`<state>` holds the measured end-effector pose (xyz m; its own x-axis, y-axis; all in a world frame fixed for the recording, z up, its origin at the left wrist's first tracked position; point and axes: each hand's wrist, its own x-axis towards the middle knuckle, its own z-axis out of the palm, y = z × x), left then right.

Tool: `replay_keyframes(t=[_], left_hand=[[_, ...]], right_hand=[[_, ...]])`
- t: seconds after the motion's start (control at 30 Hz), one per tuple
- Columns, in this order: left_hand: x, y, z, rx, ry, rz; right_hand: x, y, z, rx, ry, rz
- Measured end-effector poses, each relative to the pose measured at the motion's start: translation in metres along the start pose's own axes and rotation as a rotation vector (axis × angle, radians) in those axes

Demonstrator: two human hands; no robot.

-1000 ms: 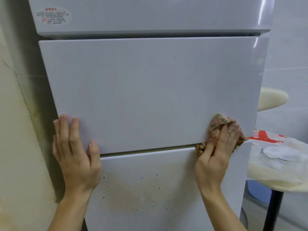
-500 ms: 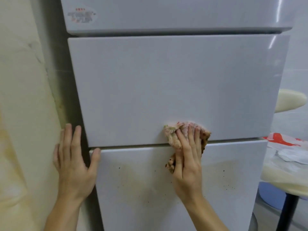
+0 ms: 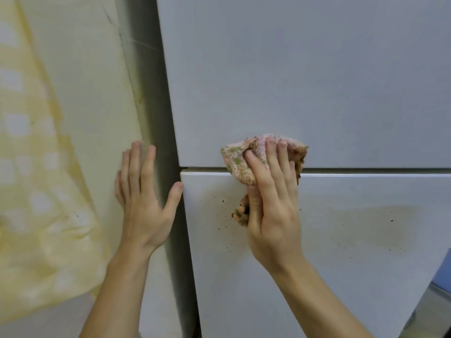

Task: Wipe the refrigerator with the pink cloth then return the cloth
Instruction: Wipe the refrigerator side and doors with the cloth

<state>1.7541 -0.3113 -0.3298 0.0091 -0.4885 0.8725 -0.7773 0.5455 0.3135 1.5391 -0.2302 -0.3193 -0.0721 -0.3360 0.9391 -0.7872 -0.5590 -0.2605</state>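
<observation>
Two hands are shown at the refrigerator (image 3: 305, 81): the pink cloth (image 3: 246, 159) is bunched under the right hand (image 3: 273, 203), fingers (image 3: 271, 154) closed over it; specks lie just left; the left hand (image 3: 144, 198) is spread flat, empty.

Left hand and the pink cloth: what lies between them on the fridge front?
In the head view, only bare fridge: the lower door's top left corner and a few dark specks. The left hand touches that corner with its thumb; the right hand presses the pink cloth.
</observation>
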Motion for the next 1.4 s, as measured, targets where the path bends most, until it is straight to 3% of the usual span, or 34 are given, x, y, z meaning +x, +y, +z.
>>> replay_keyframes(t=[0.3,0.5,0.7,0.83,1.13,1.3,1.4], left_hand=[[-0.005,-0.019,0.009,0.032,0.027,0.056],[-0.004,-0.016,0.013,0.044,0.066,0.047],[-0.009,-0.018,0.007,0.06,0.036,0.03],[-0.014,-0.015,0.006,0.056,0.019,0.016],[-0.012,-0.02,0.01,0.012,0.082,0.028],[-0.031,-0.023,0.011,0.027,0.046,0.086],[-0.04,-0.037,0.016,0.083,0.045,0.122]], right_hand=[[-0.028,-0.004,0.063,-0.253,-0.106,-0.084],[-0.048,0.006,0.078,-0.372,-0.039,-0.136],[-0.155,0.033,0.092,-0.465,-0.264,-0.219],[-0.175,0.037,0.092,-0.478,-0.353,-0.192],[-0.025,-0.021,0.093,-0.31,-0.021,-0.031],[-0.065,-0.004,0.113,-0.357,0.037,-0.123],[-0.12,0.017,0.116,-0.408,-0.099,-0.251]])
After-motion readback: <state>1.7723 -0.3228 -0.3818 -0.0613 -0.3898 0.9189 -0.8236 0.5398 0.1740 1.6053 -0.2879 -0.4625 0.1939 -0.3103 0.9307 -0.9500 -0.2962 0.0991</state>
